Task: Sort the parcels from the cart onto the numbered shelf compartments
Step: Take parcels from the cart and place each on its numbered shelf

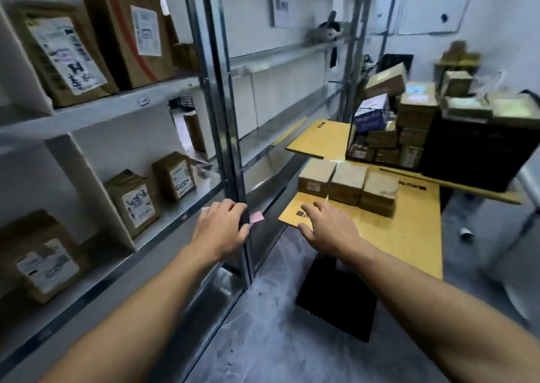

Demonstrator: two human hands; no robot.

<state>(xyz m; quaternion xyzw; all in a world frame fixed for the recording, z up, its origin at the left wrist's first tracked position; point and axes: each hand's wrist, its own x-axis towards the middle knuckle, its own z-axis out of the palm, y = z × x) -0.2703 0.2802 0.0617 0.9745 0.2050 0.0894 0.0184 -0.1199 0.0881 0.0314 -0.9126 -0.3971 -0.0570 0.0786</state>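
Storeroom shelves (96,113) are found part filled: several labelled parcels (140,204) are already stood in the left compartments. Much is left on the cart (409,236), where three boxes (347,186) are set in a row and a larger heap (415,113) is stacked behind. Left hand (222,224) is curled round the shelf post (230,148); right hand (327,224), fingers spread and holding nothing, is held just short of the boxes. Sorting is judged well short of done.

White walls (502,40), grey floor (263,338), cool flat light.
Whiteboard (435,8) up on the right wall, a paper sheet (285,9) on the back one. Down below, the floor is mottled and dusty, a black square mat (336,298) lying on it, a small pale object (466,232) further right.
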